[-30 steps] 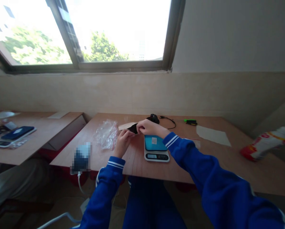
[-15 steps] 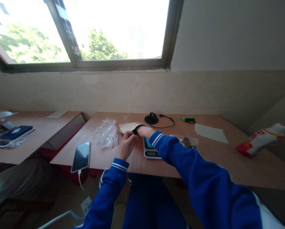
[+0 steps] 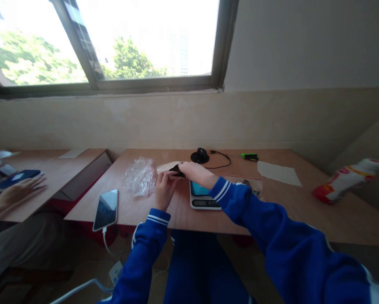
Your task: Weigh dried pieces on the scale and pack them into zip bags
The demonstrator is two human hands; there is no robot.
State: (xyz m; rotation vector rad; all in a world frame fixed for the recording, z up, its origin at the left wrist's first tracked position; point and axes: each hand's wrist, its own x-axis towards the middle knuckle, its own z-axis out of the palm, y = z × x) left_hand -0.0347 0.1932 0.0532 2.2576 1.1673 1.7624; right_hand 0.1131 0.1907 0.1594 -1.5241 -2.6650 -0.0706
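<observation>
My left hand (image 3: 165, 188) pinches the near edge of a pale bag (image 3: 169, 167) with a dark inside. My right hand (image 3: 189, 169) is at the bag's dark opening, and its fingers are hidden there. Below my right wrist is a white digital scale (image 3: 205, 204) with a blue-green top. Partly behind my right sleeve lies a clear zip bag (image 3: 257, 184) with small brownish and dark pieces. Just left of the pale bag is a crumpled heap of clear plastic zip bags (image 3: 140, 176).
A phone (image 3: 106, 210) with a white cable lies at the front left. Further back are a black round stand (image 3: 200, 156), a black cable (image 3: 229, 161), a green-black tool (image 3: 250, 156) and a paper sheet (image 3: 279, 173). A bottle (image 3: 346, 181) leans right. Another person's hand (image 3: 23, 191) is over the left table.
My right hand has drawn back a little from the opening, showing more of its back. My left hand still grips the bag. Another person's hand has appeared at the left.
</observation>
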